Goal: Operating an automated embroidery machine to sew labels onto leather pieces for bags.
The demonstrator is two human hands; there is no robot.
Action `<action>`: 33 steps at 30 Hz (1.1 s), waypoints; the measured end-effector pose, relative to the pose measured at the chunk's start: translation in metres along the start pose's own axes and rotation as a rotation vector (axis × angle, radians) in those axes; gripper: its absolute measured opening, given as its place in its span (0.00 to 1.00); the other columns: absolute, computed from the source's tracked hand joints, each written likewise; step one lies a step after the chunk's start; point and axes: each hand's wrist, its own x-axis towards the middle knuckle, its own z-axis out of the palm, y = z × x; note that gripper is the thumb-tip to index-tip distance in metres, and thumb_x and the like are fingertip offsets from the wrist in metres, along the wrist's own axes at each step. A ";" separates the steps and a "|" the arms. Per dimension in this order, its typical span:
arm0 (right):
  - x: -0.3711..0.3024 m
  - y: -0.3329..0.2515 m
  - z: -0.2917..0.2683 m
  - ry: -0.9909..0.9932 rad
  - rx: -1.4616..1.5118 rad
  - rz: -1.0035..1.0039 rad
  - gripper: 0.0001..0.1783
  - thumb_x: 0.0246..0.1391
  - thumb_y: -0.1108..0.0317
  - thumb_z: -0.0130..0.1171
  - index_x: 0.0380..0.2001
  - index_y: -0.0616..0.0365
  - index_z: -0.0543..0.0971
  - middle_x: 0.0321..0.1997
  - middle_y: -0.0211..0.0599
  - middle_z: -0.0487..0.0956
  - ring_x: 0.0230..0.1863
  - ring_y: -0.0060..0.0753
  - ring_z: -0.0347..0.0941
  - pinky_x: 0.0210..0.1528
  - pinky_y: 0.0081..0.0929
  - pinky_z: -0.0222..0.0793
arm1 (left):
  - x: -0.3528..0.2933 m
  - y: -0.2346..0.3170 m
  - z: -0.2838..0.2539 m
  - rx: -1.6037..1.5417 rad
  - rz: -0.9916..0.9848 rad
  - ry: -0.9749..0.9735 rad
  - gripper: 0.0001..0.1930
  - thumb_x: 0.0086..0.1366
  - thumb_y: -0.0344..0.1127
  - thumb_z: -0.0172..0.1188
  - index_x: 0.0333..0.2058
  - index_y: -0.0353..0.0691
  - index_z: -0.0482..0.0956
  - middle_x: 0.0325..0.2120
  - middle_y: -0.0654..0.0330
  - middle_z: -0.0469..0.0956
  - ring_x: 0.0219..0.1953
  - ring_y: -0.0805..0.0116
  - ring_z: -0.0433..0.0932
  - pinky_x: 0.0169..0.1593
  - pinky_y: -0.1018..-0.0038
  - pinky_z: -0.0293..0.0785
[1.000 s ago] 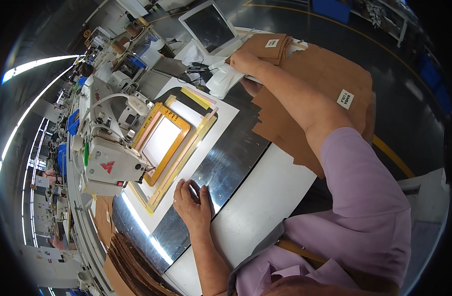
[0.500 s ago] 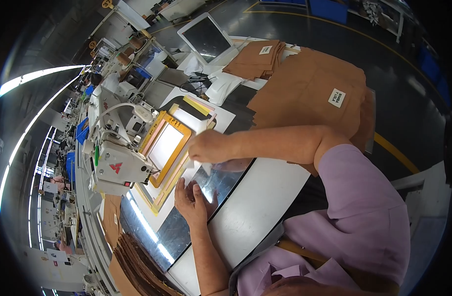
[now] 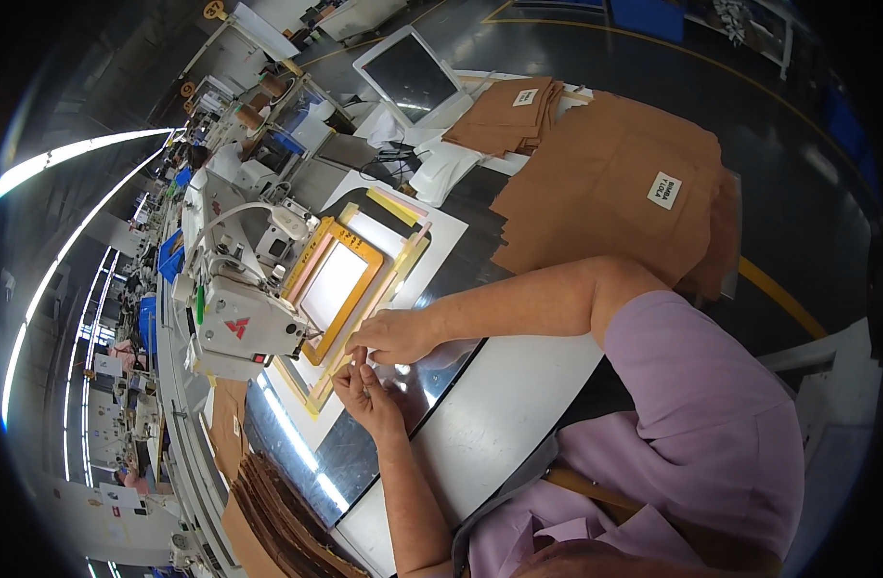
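Note:
My right hand [image 3: 400, 336] reaches in from the right, and its fingertips meet those of my left hand [image 3: 368, 397] over the near edge of the sewing frame. The fingers of both hands are bent and drawn together; anything between them is too small or hidden to make out. Just beyond lies a flat frame with yellow and pink strips [image 3: 395, 276] on a white sheet. An orange-yellow rectangular clamp [image 3: 363, 290] with a white opening rests over it, under the head of a white sewing machine [image 3: 237, 323].
Brown cut panels [image 3: 610, 183] with a white label lie at the right, with a smaller brown stack [image 3: 504, 116] behind. A monitor [image 3: 410, 75] stands at the back. More brown pieces [image 3: 285, 515] are stacked at the near left. A shiny metal plate [image 3: 297, 453] covers the table's middle.
My right hand has come nearer and met my left hand. The white piece seen at its fingers before no longer shows clearly. My left hand's spread fingers have curled in.

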 end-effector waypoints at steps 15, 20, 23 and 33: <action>-0.004 0.000 -0.002 -0.200 -0.021 0.014 0.17 0.59 0.54 0.54 0.30 0.56 0.82 0.29 0.44 0.82 0.35 0.52 0.79 0.41 0.44 0.72 | -0.010 0.014 -0.007 -0.321 -0.252 -0.006 0.17 0.69 0.33 0.61 0.54 0.33 0.77 0.40 0.62 0.75 0.36 0.77 0.74 0.38 0.83 0.72; -0.003 0.008 0.011 -0.084 -0.146 -0.099 0.12 0.54 0.58 0.60 0.27 0.55 0.81 0.23 0.40 0.80 0.35 0.46 0.78 0.47 0.38 0.69 | -0.011 0.018 -0.007 -0.434 -0.369 -0.047 0.23 0.64 0.25 0.65 0.57 0.33 0.73 0.42 0.60 0.77 0.37 0.75 0.78 0.41 0.82 0.75; -0.005 0.005 0.009 0.184 -0.246 -0.328 0.11 0.54 0.59 0.62 0.28 0.54 0.80 0.24 0.35 0.80 0.37 0.41 0.78 0.55 0.38 0.65 | -0.011 0.017 -0.009 -0.294 -0.379 0.022 0.23 0.63 0.23 0.65 0.57 0.33 0.72 0.41 0.61 0.77 0.37 0.77 0.78 0.40 0.83 0.75; -0.010 0.007 0.001 0.054 -0.410 -0.232 0.07 0.51 0.61 0.65 0.30 0.51 0.80 0.33 0.30 0.80 0.44 0.33 0.75 0.61 0.41 0.59 | -0.004 -0.009 -0.034 -0.089 -0.354 0.221 0.11 0.61 0.20 0.65 0.43 0.32 0.80 0.32 0.61 0.79 0.32 0.73 0.78 0.38 0.80 0.75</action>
